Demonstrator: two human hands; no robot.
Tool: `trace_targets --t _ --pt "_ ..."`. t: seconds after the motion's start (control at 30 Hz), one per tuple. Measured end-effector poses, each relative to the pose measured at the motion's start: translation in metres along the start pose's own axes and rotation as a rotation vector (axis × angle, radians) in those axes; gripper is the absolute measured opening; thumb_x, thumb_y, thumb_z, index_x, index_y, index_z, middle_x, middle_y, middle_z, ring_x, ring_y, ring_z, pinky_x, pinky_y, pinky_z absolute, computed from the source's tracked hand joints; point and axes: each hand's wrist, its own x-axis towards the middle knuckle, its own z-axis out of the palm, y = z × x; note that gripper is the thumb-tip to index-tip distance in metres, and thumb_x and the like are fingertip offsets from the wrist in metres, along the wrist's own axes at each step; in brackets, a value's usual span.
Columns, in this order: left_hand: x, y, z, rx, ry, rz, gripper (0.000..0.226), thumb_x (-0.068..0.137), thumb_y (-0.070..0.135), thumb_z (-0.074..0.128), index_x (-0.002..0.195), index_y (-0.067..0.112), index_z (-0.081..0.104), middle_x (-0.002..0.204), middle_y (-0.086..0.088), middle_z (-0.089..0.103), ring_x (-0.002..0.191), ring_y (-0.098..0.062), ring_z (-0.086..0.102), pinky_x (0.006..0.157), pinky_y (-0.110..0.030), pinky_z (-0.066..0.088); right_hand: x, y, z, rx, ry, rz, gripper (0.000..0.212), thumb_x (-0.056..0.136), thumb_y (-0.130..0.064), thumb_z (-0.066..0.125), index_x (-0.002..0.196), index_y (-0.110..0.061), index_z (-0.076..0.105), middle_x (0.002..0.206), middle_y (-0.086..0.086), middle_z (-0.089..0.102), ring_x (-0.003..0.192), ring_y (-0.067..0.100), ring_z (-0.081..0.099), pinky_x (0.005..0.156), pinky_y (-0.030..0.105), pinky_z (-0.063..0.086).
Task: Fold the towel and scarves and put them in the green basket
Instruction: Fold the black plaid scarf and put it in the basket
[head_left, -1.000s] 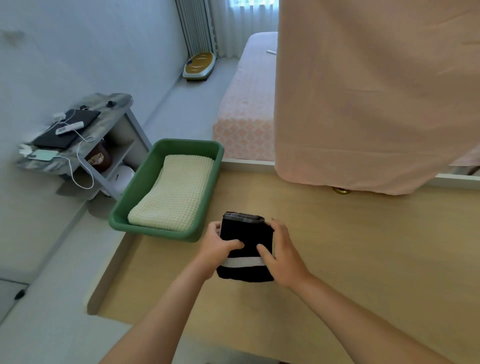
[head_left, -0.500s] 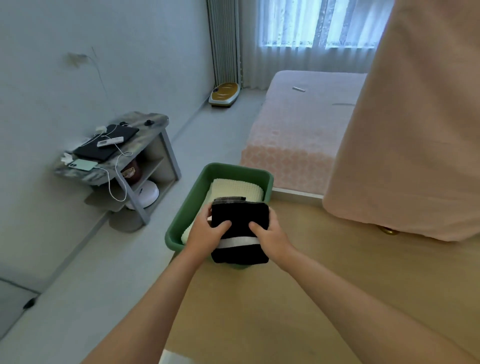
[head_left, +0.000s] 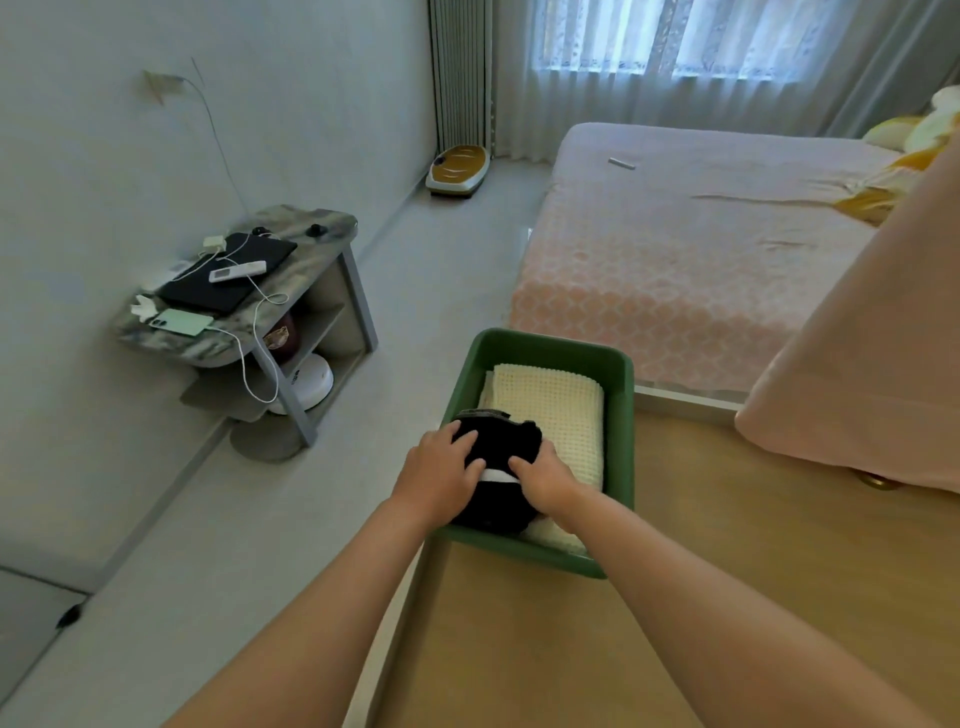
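Now your black scarf (head_left: 501, 441) is down in the green basket (head_left: 550, 347).
Your left hand (head_left: 441, 478) and right hand (head_left: 545, 479) clasp its sides; a second ago it lay on the table (head_left: 727, 597), now atop the cream towel (head_left: 558, 410).

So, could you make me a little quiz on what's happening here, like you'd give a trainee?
1. What lies under the black scarf in the green basket?
A. a cream towel
B. a book
C. a pillow
2. True or false: both the left hand and the right hand hold the scarf.
3. What does the basket stand on?

Key: 1 A. 2 True. 3 The wooden table, at its left edge.
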Motion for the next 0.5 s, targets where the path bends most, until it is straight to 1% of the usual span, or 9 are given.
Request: trace_targets --t 0.03,0.1,0.17,0.23,0.27,0.3,0.37,0.43,0.5 --pt "0.001 -0.001 0.001 0.021 0.062 0.051 0.049 0.1 0.036 0.043 0.147 0.022 0.04 0.155 -0.002 0.035 0.138 -0.023 0.033 0.113 -0.04 0.029 0.001 -0.001 0.001 -0.031 0.001 -0.025 0.05 0.103 -0.032 0.045 0.148 -0.026 0.025 0.126 0.013 0.056 0.103 0.029 0.06 0.088 0.046 0.056" --pt "0.006 -0.003 0.002 0.011 0.133 0.169 0.049 0.099 0.032 0.043 0.147 0.022 0.041 0.154 0.001 0.036 0.139 -0.019 0.033 0.114 -0.037 0.027 0.001 -0.003 0.001 -0.057 -0.04 -0.069 0.049 0.103 -0.031 0.045 0.149 -0.025 0.027 0.12 0.008 0.059 0.097 0.025 0.063 0.078 0.039 0.057" --pt "0.011 -0.004 0.004 0.015 0.091 0.245 0.054 0.099 0.031 0.041 0.151 0.022 0.034 0.157 0.002 0.031 0.144 -0.017 0.026 0.118 -0.035 0.02 -0.001 -0.001 0.002 -0.109 -0.086 -0.087 0.051 0.102 -0.034 0.048 0.148 -0.021 0.028 0.115 0.006 0.061 0.094 0.022 0.064 0.073 0.036 0.058" --pt "0.013 -0.008 0.011 0.06 -0.013 0.271 0.06 0.1 0.035 0.036 0.156 0.022 0.02 0.163 0.002 0.016 0.15 -0.015 0.011 0.122 -0.035 0.009 -0.003 0.004 0.004 -0.263 -0.029 -0.082 0.071 0.099 -0.041 0.053 0.154 -0.018 0.014 0.132 0.011 0.054 0.112 0.026 0.059 0.094 0.041 0.053" --pt "0.013 -0.011 0.016 0.08 -0.051 0.269 0.062 0.101 0.037 0.033 0.157 0.022 0.012 0.164 0.003 0.009 0.151 -0.013 0.003 0.123 -0.035 0.004 -0.004 0.006 0.005 -0.384 0.061 -0.099 0.082 0.097 -0.044 0.055 0.157 -0.019 0.004 0.145 0.014 0.042 0.124 0.029 0.051 0.103 0.042 0.047" --pt "0.011 -0.013 0.021 0.082 -0.066 0.259 0.063 0.101 0.039 0.031 0.158 0.022 0.008 0.165 0.005 0.003 0.15 -0.01 -0.003 0.123 -0.034 -0.001 -0.006 0.007 0.006 -0.524 0.18 -0.155 0.088 0.096 -0.044 0.056 0.157 -0.02 -0.003 0.153 0.014 0.029 0.134 0.031 0.041 0.11 0.042 0.04" --pt "0.008 -0.014 0.029 0.042 -0.043 0.238 0.064 0.101 0.041 0.03 0.157 0.021 0.008 0.165 0.006 0.001 0.15 -0.007 -0.007 0.122 -0.031 -0.006 -0.015 0.006 0.009 -0.734 0.361 -0.393 0.085 0.098 -0.039 0.053 0.157 -0.02 -0.004 0.16 0.009 0.014 0.145 0.028 0.023 0.119 0.042 0.026" --pt "0.006 -0.014 0.035 0.033 -0.038 0.236 0.061 0.103 0.042 0.026 0.157 0.02 0.009 0.164 0.006 -0.001 0.149 -0.007 -0.01 0.122 -0.033 -0.006 -0.02 0.007 0.016 -0.759 0.305 -0.562 0.07 0.103 -0.036 0.04 0.158 -0.02 0.001 0.165 0.004 0.006 0.151 0.021 0.006 0.124 0.039 0.01" --pt "0.005 -0.017 0.036 0.052 -0.049 0.248 0.059 0.104 0.039 0.023 0.158 0.022 0.007 0.164 0.006 -0.006 0.149 -0.008 -0.013 0.123 -0.036 -0.004 -0.02 0.016 0.023 -0.745 0.158 -0.503 0.064 0.105 -0.043 0.025 0.159 -0.019 -0.002 0.166 0.0 -0.005 0.152 0.015 -0.009 0.124 0.037 -0.002"
